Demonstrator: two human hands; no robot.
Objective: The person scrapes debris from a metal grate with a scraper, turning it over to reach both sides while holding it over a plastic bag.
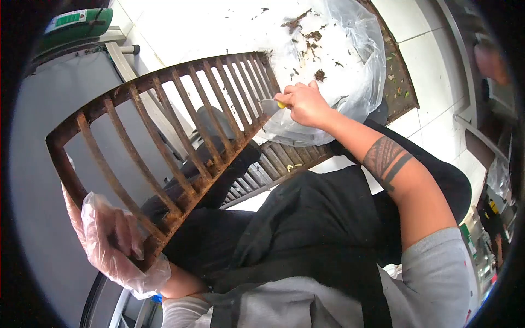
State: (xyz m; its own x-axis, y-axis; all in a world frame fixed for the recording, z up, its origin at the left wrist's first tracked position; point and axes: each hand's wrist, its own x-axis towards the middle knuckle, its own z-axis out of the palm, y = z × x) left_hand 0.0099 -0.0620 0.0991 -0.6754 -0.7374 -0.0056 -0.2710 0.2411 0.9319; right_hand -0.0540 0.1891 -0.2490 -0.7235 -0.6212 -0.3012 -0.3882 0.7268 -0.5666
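Note:
A rusty brown metal grate [203, 169] with many slats is held up at a slant across the left half of the view. My left hand [117, 238], in a clear plastic glove, grips its lower left corner. Bare and closed, my right hand [306, 104] holds a scraper with a yellow handle [281, 104]. The scraper's metal blade [269, 107] lies against the grate's lower edge near its far right end. Under and beyond that end is a clear plastic bag [369, 71] with dark flakes on it.
A second slatted grate [276, 167] lies low beyond my legs. Brown debris covers a dark mat [401, 82] on the white tiled floor [445, 60]. A grey panel [60, 158] stands at left, with a green container [82, 27] above it. Part of a blurred hand [490, 63] shows at upper right.

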